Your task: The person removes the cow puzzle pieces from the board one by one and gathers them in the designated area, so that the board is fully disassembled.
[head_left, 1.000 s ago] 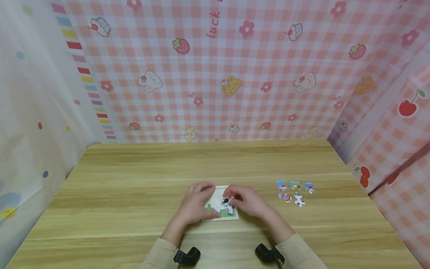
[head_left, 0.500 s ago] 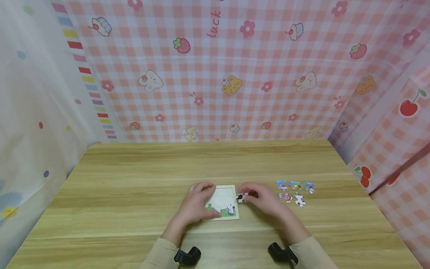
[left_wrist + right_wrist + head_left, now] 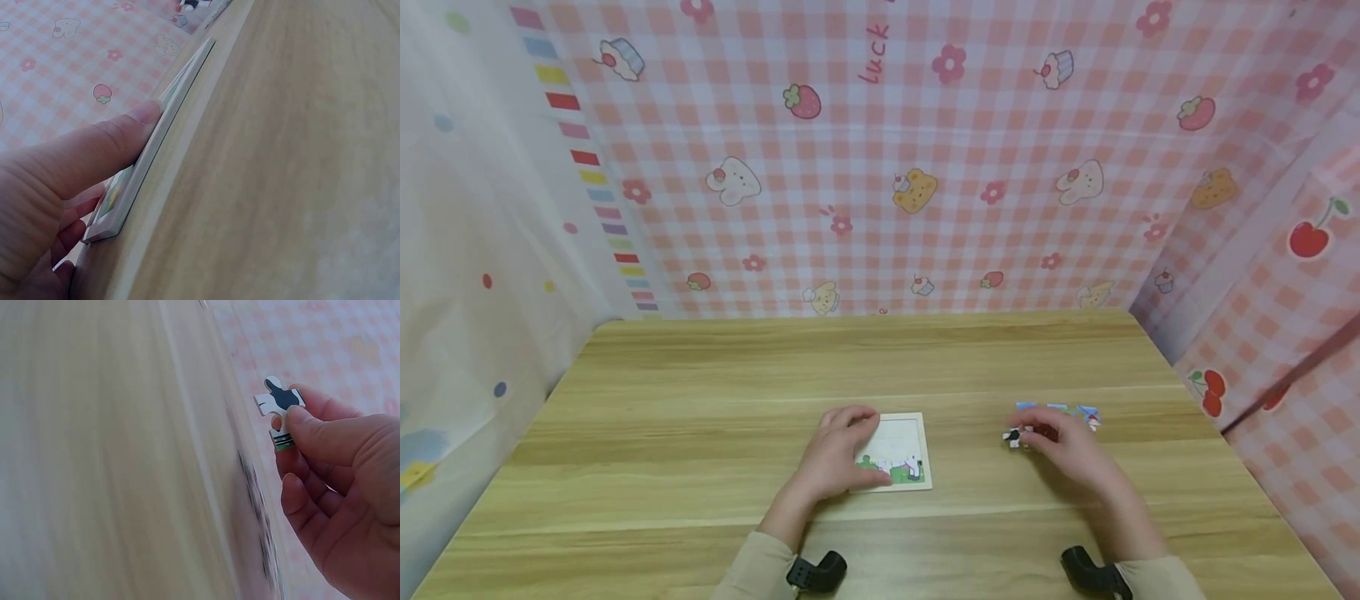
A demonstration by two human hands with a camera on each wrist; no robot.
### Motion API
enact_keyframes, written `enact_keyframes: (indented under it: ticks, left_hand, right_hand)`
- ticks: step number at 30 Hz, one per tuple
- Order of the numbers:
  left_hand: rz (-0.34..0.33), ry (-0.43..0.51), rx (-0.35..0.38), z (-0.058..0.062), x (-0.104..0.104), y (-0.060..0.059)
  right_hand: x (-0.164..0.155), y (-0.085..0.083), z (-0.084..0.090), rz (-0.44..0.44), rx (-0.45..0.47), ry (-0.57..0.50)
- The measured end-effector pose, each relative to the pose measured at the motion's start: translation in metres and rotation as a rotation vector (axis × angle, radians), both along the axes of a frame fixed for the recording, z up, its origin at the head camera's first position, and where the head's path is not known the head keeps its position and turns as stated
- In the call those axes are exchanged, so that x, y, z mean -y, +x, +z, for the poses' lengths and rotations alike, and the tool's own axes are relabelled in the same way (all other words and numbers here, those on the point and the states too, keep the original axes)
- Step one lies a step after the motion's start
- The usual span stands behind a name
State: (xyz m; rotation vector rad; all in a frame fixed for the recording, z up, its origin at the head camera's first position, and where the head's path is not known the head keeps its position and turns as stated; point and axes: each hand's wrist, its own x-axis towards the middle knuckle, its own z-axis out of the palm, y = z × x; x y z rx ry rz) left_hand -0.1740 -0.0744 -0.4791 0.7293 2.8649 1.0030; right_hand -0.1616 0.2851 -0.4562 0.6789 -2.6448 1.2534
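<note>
A shallow square puzzle frame (image 3: pixel 925 454) lies flat on the table, with green-and-white pieces fitted along its near side and a bare pale area behind them. My left hand (image 3: pixel 841 454) grips it at the left; in the left wrist view the thumb (image 3: pixel 140 122) presses on the near edge and the other fingers curl behind the corner. Off to the right, my right hand (image 3: pixel 1067 442) pinches a black-and-white puzzle piece (image 3: pixel 284 400) between thumb and fingers, raised off the table. The hand partly covers the loose puzzle pieces (image 3: pixel 1088 414) lying there.
The wooden table (image 3: pixel 700 417) runs back to a pink checked cloth (image 3: pixel 865 167) hung behind it. More cloth hangs at both sides. Each wrist carries a black device (image 3: pixel 820 573).
My right hand has carried the black-and-white puzzle piece from over the frame rightward to the loose pieces. My left hand stays on the puzzle frame.
</note>
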Motion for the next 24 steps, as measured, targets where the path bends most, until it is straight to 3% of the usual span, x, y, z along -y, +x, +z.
enact_keyframes:
  ticks: [5,9,24]
  left_hand:
    - [-0.002,0.0,0.003,0.001,0.0,0.001]
    - [-0.003,0.003,0.006,0.002,0.0,0.001]
    - [-0.002,0.004,-0.001,-0.001,0.0,0.001]
  right_hand:
    - [-0.03,0.007,0.004,-0.089,0.057,-0.012]
    - [-0.052,0.011,0.002,-0.163,0.047,0.032]
    - [-0.088,0.017,-0.007,-0.255,0.014,0.11]
